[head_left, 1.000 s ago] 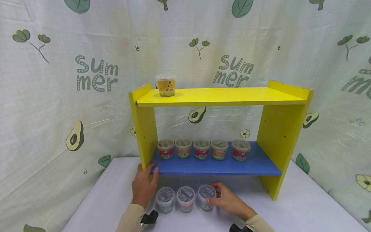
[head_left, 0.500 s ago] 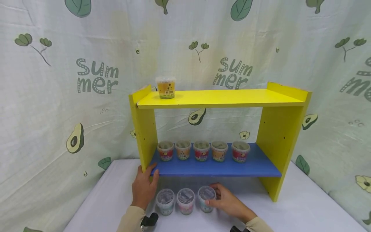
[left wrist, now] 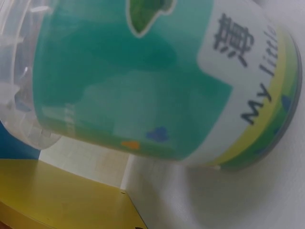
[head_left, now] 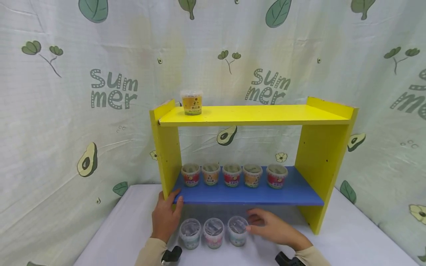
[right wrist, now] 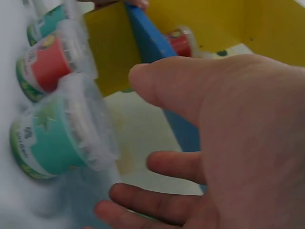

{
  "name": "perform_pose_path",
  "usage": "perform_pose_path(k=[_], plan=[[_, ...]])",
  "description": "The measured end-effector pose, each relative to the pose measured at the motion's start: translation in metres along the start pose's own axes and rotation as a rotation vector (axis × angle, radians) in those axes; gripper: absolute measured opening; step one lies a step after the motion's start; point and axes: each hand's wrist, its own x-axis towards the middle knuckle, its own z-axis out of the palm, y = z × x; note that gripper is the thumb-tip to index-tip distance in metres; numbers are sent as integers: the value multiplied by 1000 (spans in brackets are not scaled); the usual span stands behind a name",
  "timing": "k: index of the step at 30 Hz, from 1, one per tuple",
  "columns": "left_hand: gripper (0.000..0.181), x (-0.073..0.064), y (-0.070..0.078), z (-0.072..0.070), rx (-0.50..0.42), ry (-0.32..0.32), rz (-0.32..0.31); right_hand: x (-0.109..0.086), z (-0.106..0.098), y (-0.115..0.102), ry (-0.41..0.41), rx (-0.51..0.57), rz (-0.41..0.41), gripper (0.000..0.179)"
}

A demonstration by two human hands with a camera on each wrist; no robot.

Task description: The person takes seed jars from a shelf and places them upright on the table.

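The right hand was just beside the right teal-labelled cup, on that cup's right. Its thumb and fingers were spread apart with a gap between them, and it held nothing. The cup stood upright on the white table, under a clear lid, as the right one of a near row of three. To its left stood a pink-labelled cup in the middle, then the left teal-labelled cup, a narrow gap between each.

The left hand gripped the near left corner of the shelf unit, where the yellow left panel met the blue shelf; its fingers and thumb were closed round that edge.

On the blue shelf, farther away than the near row, stood five cups: from left to right, red, orange, red, orange and red, the last a little more apart. A yellow-labelled cup stood at the left end of the yellow top board. A pale printed cloth hung on the far side.
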Motion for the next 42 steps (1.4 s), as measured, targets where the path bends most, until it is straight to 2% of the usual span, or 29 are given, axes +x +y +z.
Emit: perform_pose_path(k=[2, 6, 13, 17, 21, 28, 32, 42], plan=[[36, 0, 0, 0, 2, -6, -5, -5, -5, -6, 11, -60, -8, 50], [36, 0, 1, 0, 7, -7, -5, -13, -15, -15, 32, -93, -4, 47], [35, -1, 1, -1, 8, -4, -4, -18, -27, -22, 58, -75, -21, 44], [34, -4, -2, -5, 9, 2, 3, -17, -24, -30, 41, 12, -44, 43], [32, -2, -7, -7, -3, 23, 29, -16, -20, -51, 31, 142, -88, 43], [33, 1, 2, -3, -12, 10, 21, -13, -30, -84, 103, 176, -179, 41], [33, 0, 1, -1, -20, 15, 30, -12, -40, -103, 153, 177, -234, 35], [32, 0, -1, 1, -22, 39, 31, -12, -74, -152, 293, 95, -340, 29]])
